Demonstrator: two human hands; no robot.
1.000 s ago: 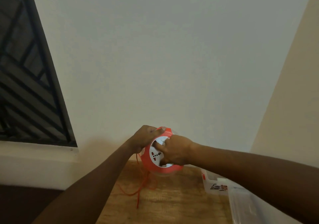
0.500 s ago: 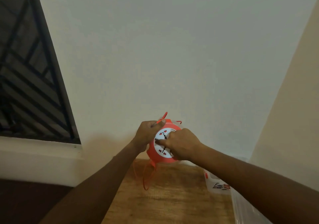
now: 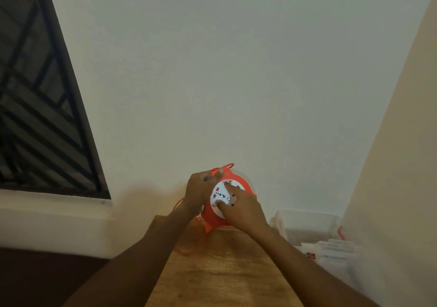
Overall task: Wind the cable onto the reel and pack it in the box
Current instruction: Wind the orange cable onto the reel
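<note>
Left hand (image 3: 197,189) grips the reel (image 3: 227,202) and pinches the cable (image 3: 222,167), right hand (image 3: 243,209) fingers (image 3: 222,203) curl onto its white hub.

Honestly nothing readable here. The white socket face of the reel (image 3: 223,196) only shows some dark and red marks, too blurry to make out as letters or numbers. There's a printed bit on the clear box (image 3: 309,256) at the right, but that's just a smudge too.
</note>
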